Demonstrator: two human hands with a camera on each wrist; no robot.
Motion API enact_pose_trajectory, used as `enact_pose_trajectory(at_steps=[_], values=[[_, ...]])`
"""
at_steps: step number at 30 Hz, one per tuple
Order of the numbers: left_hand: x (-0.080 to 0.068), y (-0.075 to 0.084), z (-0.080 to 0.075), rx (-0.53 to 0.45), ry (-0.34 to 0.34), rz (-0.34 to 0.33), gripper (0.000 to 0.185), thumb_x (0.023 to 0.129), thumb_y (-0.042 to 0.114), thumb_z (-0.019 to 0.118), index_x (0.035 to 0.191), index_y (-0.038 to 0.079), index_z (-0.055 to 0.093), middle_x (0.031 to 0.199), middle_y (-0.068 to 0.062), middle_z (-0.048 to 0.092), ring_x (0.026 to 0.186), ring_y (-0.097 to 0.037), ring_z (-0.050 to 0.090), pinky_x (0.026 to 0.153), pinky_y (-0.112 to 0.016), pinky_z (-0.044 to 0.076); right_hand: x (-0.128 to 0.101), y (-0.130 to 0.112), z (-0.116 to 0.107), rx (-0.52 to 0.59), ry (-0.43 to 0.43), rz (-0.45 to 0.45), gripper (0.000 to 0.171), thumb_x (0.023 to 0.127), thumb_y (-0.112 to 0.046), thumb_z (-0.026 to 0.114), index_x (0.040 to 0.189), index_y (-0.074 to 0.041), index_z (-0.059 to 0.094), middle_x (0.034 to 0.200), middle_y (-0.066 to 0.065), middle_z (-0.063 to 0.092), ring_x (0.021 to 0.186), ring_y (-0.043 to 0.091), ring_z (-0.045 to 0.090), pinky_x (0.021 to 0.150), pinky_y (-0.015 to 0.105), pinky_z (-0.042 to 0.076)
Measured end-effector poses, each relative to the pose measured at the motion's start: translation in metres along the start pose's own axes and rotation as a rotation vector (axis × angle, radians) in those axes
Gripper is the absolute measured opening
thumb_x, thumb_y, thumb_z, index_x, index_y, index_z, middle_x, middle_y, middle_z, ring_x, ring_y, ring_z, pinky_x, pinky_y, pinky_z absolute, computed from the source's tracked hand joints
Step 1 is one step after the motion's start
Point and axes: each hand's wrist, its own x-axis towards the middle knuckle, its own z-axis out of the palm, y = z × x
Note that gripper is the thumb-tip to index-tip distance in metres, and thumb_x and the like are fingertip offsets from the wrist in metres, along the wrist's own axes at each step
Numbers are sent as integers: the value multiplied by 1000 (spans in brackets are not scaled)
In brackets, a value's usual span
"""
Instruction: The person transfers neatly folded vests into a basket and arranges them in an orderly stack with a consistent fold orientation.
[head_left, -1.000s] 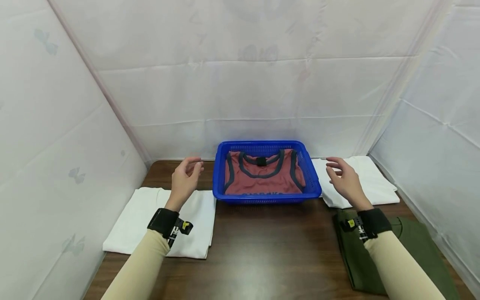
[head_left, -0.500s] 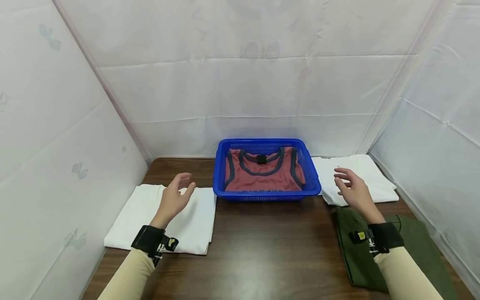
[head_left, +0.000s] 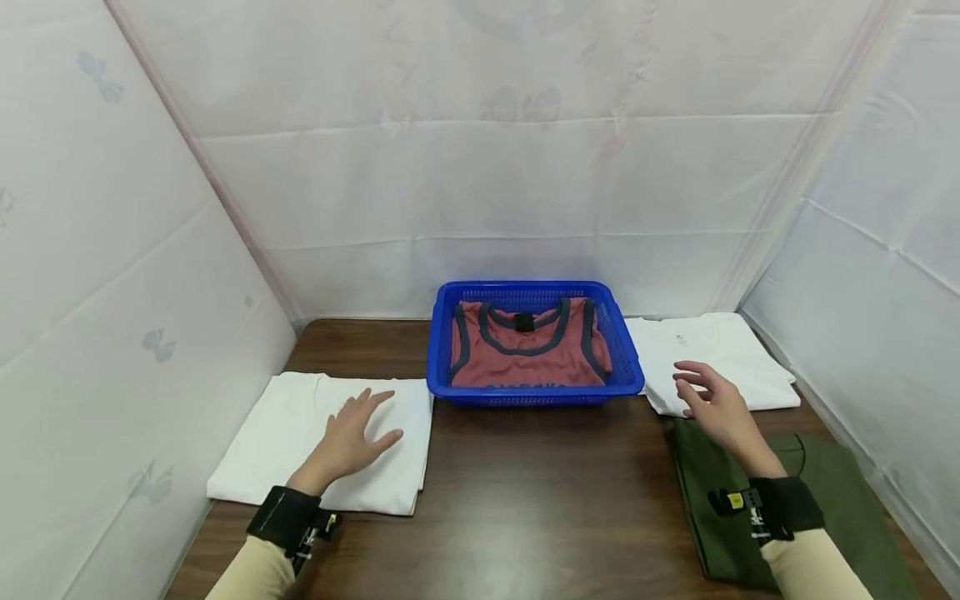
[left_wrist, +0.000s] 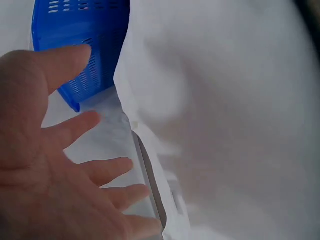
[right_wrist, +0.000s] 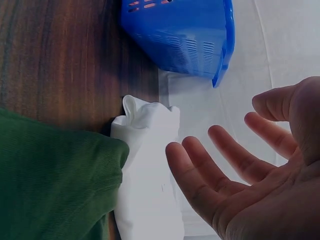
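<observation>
Sliding your fingers beneath the edge and bearing both ends evenly should keep the layers of the white cloth [head_left: 285, 425] together if you take it up. Your left hand [head_left: 345, 442] is above it, fingers spread wide, and your right hand [head_left: 720, 412] is near the green cloth [head_left: 847, 500], fingers loosely bent; neither grip holds anything. Flat, pale and folded, the white cloth lies on the worktop [head_left: 525, 483], left of the blue basket [head_left: 536, 393].

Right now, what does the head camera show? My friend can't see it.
A person's left hand and right hand hang empty above a brown table, with a red top in a blue basket beyond them. White cloth lies under the left hand; green cloth and another white cloth are at the right.
</observation>
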Motion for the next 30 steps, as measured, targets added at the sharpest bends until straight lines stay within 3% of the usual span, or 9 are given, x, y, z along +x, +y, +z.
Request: enact_pose_trajectory(at_steps=[3, 9, 21, 30], values=[[-12, 0, 2, 67, -84, -50, 72, 94, 44, 73, 153, 13, 47, 157, -36, 32, 142, -66, 22, 100, -89, 15, -7, 1, 4, 11, -12, 1, 39, 109, -16, 50, 143, 3, 51, 131, 35, 60, 108, 49, 66, 70, 35, 62], [-27, -3, 8, 107, -190, -97, 80, 89, 50, 76, 155, 17, 45, 160, -35, 27, 142, -67, 18, 98, -90, 14, -15, 1, 11, 13, -41, 10, 38, 110, -16, 49, 143, 3, 50, 132, 35, 60, 108, 48, 66, 72, 38, 62], [-30, 1, 16, 121, -220, -109, 80, 89, 50, 76, 156, 20, 45, 163, -33, 22, 144, -65, 15, 96, -92, 12, -18, -5, 13, 25, -99, 29, 42, 110, -18, 49, 146, 3, 47, 139, 35, 55, 113, 48, 64, 75, 40, 62], [-27, 10, 17, 124, -215, -96, 79, 90, 49, 75, 157, 19, 44, 163, -33, 20, 145, -65, 13, 96, -92, 11, -10, -14, 18, 13, -93, 11, 39, 109, -16, 51, 142, 4, 51, 135, 36, 57, 105, 49, 67, 71, 40, 62]])
